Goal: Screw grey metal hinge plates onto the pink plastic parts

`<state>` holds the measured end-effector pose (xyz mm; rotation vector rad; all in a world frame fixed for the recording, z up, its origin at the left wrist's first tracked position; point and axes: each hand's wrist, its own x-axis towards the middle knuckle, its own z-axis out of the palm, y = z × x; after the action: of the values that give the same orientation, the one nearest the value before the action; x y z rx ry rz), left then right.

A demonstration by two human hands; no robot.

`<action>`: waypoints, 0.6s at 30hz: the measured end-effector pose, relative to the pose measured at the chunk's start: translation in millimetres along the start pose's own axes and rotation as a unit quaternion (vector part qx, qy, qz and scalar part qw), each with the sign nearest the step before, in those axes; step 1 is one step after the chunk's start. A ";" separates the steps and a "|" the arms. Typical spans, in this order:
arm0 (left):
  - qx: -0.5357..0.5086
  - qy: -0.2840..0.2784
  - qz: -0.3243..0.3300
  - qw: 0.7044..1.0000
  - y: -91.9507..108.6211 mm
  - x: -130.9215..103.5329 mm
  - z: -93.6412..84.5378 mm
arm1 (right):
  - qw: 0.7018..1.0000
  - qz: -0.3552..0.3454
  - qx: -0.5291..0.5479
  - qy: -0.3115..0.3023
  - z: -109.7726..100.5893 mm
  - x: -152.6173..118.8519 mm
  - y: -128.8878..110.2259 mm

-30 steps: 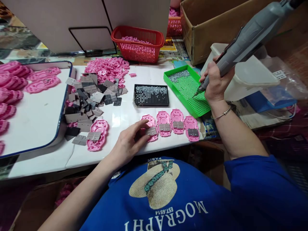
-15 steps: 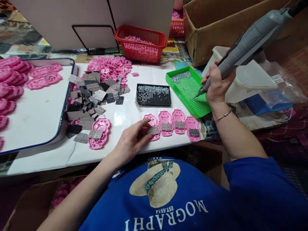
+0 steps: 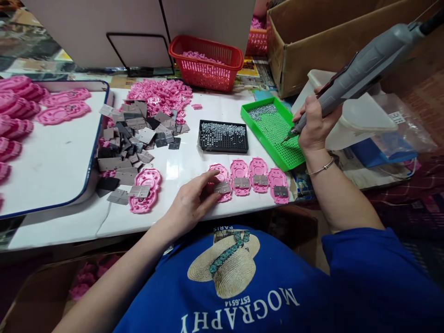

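Note:
My right hand (image 3: 314, 127) is wrapped round a grey electric screwdriver (image 3: 360, 69). The driver's tip points down into a green perforated tray (image 3: 270, 134) with small silver screws at its far end. My left hand (image 3: 189, 201) grips the left edge of a pink plastic casing (image 3: 221, 173) between thumb and fingers. A grey metal plate (image 3: 222, 188) lies on that casing. To its right, in a row, are more pink casings (image 3: 240, 171) with plates on them. Another pink casing (image 3: 149, 203) with a plate lies left of my left hand.
A black perforated tray (image 3: 224, 147) of screws stands mid-table. Loose metal plates (image 3: 128, 178) and small pink parts (image 3: 156, 95) are heaped to the left, beside a white blue-rimmed tray (image 3: 52, 171). Behind are a red basket (image 3: 208, 74), a cardboard box (image 3: 294, 60) and a white tub (image 3: 367, 115).
The screwdriver's tip has shifted slightly over the green tray, and the view has moved a little. My left hand stays at the same casing.

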<state>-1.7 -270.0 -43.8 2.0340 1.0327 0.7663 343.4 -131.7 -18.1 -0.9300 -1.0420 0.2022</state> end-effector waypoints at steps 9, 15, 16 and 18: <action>0.003 0.005 0.007 1.000 -0.5 0.4 0.5 | 0.998 -0.036 -0.005 -0.044 -0.3 -7.9 -17.2; -0.002 0.006 0.008 1.000 -1.2 -0.9 0.6 | 0.997 -0.031 0.036 -0.056 -0.9 -5.5 -5.7; -0.003 0.006 0.009 1.000 -1.4 -1.0 0.7 | 0.997 -0.024 0.048 -0.059 -0.7 -5.3 -4.8; -0.006 0.006 0.013 1.000 -1.8 -0.7 1.1 | 0.996 -0.024 0.063 -0.057 -0.1 -5.2 -5.4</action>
<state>-1.9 -270.2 -46.0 2.0390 1.0085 0.7960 339.4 -137.9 -17.4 -0.7867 -1.1426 0.2806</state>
